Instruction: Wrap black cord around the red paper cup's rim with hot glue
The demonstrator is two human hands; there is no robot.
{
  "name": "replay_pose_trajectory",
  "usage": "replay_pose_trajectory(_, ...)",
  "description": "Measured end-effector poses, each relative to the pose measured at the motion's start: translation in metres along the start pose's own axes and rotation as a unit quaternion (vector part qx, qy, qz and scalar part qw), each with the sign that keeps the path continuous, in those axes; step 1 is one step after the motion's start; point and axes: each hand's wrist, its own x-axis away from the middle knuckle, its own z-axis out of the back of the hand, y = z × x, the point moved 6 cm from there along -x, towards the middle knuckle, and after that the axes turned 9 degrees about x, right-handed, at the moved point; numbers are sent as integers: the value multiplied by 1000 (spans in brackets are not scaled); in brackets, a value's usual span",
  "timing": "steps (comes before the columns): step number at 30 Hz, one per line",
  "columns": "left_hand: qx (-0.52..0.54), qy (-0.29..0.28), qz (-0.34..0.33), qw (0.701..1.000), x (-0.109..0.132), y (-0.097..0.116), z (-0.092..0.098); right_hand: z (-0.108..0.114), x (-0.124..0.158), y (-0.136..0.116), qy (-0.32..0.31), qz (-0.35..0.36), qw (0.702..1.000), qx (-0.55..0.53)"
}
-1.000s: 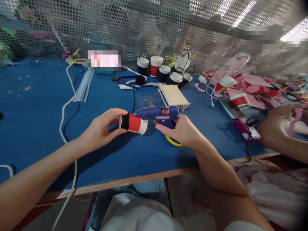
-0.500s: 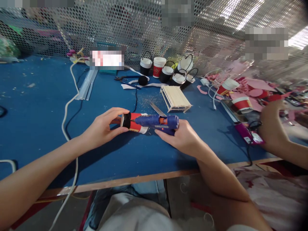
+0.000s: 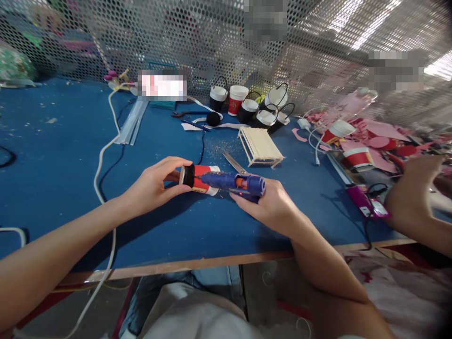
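Observation:
My left hand (image 3: 155, 186) grips a red paper cup (image 3: 202, 180) lying on its side, its black-covered base turned toward my fingers. My right hand (image 3: 273, 205) is closed round a blue glue gun (image 3: 235, 182) whose nozzle touches the black band near the cup's base. A small red light glows on the gun's body. Both hands hover just above the blue table (image 3: 63, 155).
Scissors (image 3: 233, 162) and a rack of wooden sticks (image 3: 259, 146) lie just behind the cup. Black and red cups with handles (image 3: 252, 106) stand at the back by a mesh screen. Cables (image 3: 102, 155) run at left. Another person's hand (image 3: 411, 190) works at right among pink scraps.
The glue gun has swung down and left so its nozzle now meets the cup's black end. The cup has turned a little in my left hand. The other person's hand moved.

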Motion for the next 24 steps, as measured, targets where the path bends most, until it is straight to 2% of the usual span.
replay_pose_trajectory(4, 1, 0, 6, 1000, 0, -1, 0, 1, 0, -2, -1, 6, 1000, 5)
replay_pose_trajectory(17, -24, -2, -37, 999, 0, 7, 0, 0, 1, 0, -34, -30, 999, 0)
replay_pose_trajectory(22, -1, 2, -41, 999, 0, 5, -1, 4, 0, 1, 0, -35, 999, -2)
replay_pose_trajectory(24, 0, 4, -43, 999, 0, 5, -1, 4, 0, 1, -5, -41, 999, 0)
